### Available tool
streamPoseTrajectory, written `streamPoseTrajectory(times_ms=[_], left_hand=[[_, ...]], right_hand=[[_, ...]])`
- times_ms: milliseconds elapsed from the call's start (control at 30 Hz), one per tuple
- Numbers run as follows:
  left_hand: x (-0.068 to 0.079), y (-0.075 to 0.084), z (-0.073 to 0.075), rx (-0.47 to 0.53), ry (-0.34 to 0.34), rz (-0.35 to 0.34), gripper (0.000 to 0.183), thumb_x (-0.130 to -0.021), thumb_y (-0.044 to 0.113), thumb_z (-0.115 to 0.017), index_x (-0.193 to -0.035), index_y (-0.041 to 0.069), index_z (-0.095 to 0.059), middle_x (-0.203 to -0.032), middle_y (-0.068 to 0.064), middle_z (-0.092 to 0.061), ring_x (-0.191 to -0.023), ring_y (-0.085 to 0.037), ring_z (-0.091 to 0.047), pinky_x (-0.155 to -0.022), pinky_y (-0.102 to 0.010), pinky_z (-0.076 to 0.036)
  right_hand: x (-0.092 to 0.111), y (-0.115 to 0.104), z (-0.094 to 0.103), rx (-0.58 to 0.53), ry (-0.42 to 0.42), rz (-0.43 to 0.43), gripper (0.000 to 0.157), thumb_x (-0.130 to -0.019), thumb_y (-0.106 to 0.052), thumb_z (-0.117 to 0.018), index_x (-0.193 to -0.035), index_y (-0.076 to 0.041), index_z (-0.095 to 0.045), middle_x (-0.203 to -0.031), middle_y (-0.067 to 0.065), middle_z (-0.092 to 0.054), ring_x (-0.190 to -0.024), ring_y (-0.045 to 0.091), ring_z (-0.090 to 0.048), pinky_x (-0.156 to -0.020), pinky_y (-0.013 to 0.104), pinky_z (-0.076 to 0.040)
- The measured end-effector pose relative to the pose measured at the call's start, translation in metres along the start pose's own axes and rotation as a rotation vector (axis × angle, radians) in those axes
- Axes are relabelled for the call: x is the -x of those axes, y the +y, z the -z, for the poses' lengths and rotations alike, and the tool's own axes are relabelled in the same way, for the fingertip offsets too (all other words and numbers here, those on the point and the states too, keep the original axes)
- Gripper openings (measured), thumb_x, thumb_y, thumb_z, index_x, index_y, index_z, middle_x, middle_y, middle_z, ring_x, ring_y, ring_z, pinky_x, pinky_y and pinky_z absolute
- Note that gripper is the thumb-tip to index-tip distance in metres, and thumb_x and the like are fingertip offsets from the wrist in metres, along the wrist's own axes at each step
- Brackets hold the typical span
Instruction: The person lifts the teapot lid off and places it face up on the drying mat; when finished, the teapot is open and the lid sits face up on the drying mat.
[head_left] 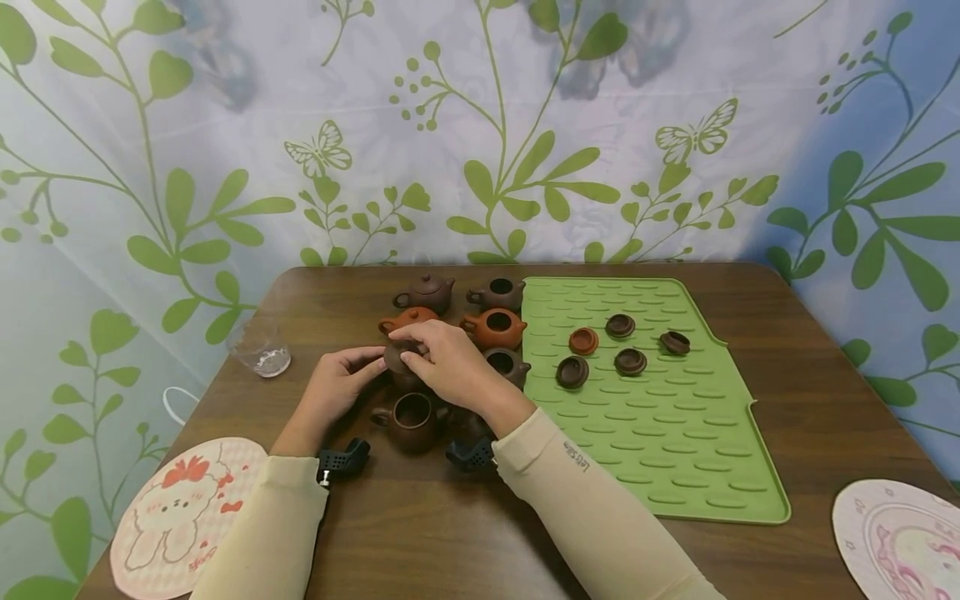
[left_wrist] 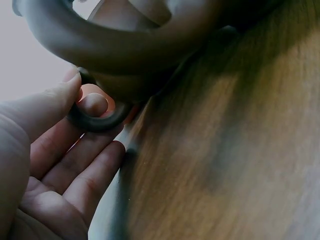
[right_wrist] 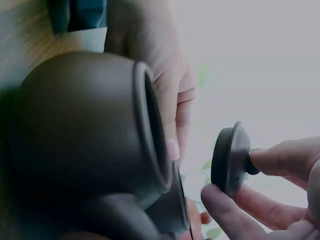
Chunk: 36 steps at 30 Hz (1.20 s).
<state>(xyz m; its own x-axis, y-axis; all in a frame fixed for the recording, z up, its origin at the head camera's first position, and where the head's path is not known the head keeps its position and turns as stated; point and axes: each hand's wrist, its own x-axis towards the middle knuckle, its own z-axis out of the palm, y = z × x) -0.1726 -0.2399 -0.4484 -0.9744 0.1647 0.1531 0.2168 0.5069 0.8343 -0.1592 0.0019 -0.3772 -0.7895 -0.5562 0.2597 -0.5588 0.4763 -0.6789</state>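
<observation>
My left hand (head_left: pixel 337 387) pinches the ring handle (left_wrist: pixel 97 123) of a brown teapot (head_left: pixel 406 382), one finger passing through the loop. Above that pot, my right hand (head_left: pixel 456 364) holds a small dark lid (right_wrist: pixel 229 159) by its knob and rim. The lid is tilted and apart from the pot in the right wrist view. Nearer to me stands a lidless brown teapot (head_left: pixel 413 421), large in the foreground of the right wrist view (right_wrist: pixel 80 125). Behind the hands are a lidded orange teapot (head_left: pixel 412 317) and a lidded dark teapot (head_left: pixel 427 292).
To the right stand lidless teapots, an orange one (head_left: pixel 495 328) and a dark one (head_left: pixel 499 293) among them. Several loose lids (head_left: pixel 583 340) lie on a green mat (head_left: pixel 675 450). A clear glass (head_left: pixel 270 358) is at left; round placemats (head_left: pixel 180 525) lie at both sides.
</observation>
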Motion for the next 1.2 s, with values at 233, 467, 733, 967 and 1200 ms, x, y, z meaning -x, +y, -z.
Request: streamPoseTrajectory(times_ms=[233, 467, 733, 967, 1200], left_hand=[[0.001, 0.000, -0.002, 0.014, 0.001, 0.023, 0.034, -0.102, 0.028, -0.074, -0.128, 0.006, -0.077, -0.124, -0.010, -0.074, -0.121, -0.030, -0.065, -0.101, -0.050, -0.051], [0.002, -0.002, -0.003, 0.025, -0.009, 0.000, 0.037, -0.103, 0.032, -0.074, -0.131, 0.009, -0.076, -0.127, -0.008, -0.073, -0.123, -0.028, -0.064, -0.104, -0.051, -0.049], [0.002, -0.004, -0.004, 0.013, -0.001, -0.003, 0.035, -0.102, 0.033, -0.074, -0.129, 0.011, -0.078, -0.125, -0.005, -0.074, -0.124, -0.026, -0.063, -0.105, -0.049, -0.048], [0.004, -0.003, -0.004, 0.005, 0.000, -0.014, 0.035, -0.104, 0.031, -0.073, -0.130, 0.009, -0.077, -0.124, -0.006, -0.074, -0.123, -0.025, -0.064, -0.104, -0.047, -0.048], [0.003, -0.004, -0.004, 0.000, 0.000, -0.020, 0.035, -0.103, 0.032, -0.073, -0.131, 0.009, -0.077, -0.125, -0.006, -0.074, -0.124, -0.026, -0.063, -0.105, -0.047, -0.048]], right_hand=[[0.007, -0.005, 0.017, -0.148, -0.080, -0.004, 0.049, -0.111, -0.011, -0.058, -0.157, -0.027, -0.054, -0.151, 0.001, -0.052, -0.109, 0.015, -0.062, -0.087, 0.032, -0.053], [0.022, -0.005, 0.036, -0.203, -0.064, -0.006, 0.047, -0.114, -0.011, -0.050, -0.157, -0.030, -0.054, -0.135, -0.001, -0.054, -0.093, 0.018, -0.054, -0.078, 0.039, -0.048], [0.048, 0.014, 0.069, -0.524, 0.060, -0.091, 0.047, -0.113, -0.035, -0.054, -0.159, -0.026, -0.049, -0.155, 0.004, -0.045, -0.128, 0.018, -0.060, -0.106, 0.040, -0.049], [0.081, 0.041, 0.098, -0.474, 0.215, -0.285, 0.068, -0.100, -0.035, -0.078, -0.159, -0.030, -0.045, -0.150, 0.007, -0.051, -0.126, 0.024, -0.060, -0.099, 0.047, -0.052], [0.118, 0.074, 0.115, -0.440, 0.394, -0.394, 0.068, -0.097, -0.018, -0.082, -0.156, -0.018, -0.047, -0.137, 0.011, -0.058, -0.114, 0.026, -0.065, -0.089, 0.041, -0.057]])
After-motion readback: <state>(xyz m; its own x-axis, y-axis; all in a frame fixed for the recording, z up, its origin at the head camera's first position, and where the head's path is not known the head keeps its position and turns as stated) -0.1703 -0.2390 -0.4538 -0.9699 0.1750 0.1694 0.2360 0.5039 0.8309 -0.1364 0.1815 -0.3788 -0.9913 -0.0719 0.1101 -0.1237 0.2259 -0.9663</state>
